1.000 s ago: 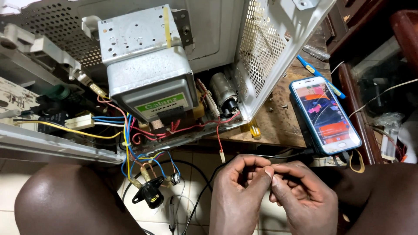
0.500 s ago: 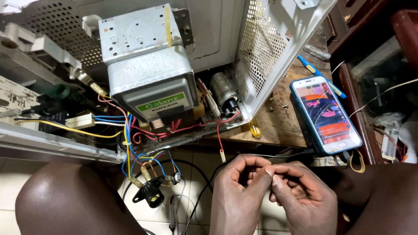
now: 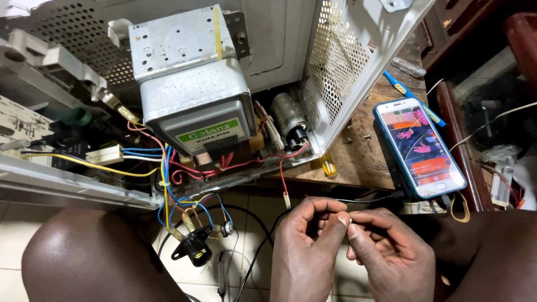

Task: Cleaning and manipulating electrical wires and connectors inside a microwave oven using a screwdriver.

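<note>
My left hand [image 3: 310, 249] and my right hand [image 3: 394, 257] meet fingertip to fingertip low in the view, over the tiled floor. Together they pinch a tiny pale part [image 3: 350, 220], mostly hidden by the fingers. Just above and left of them a red wire with a white connector [image 3: 286, 199] hangs from the opened microwave oven [image 3: 335, 61]. The oven's grey metal magnetron [image 3: 193, 95] with a green label sits in the middle of the chassis.
A bundle of blue, yellow and red wires [image 3: 168, 184] drops to a black lamp holder [image 3: 196, 249]. A lit phone [image 3: 419, 148] lies on the wooden table [image 3: 363, 162], with a cylindrical capacitor [image 3: 290, 120], a blue screwdriver [image 3: 414, 98] and a black cable nearby. My knee [image 3: 89, 257] is at lower left.
</note>
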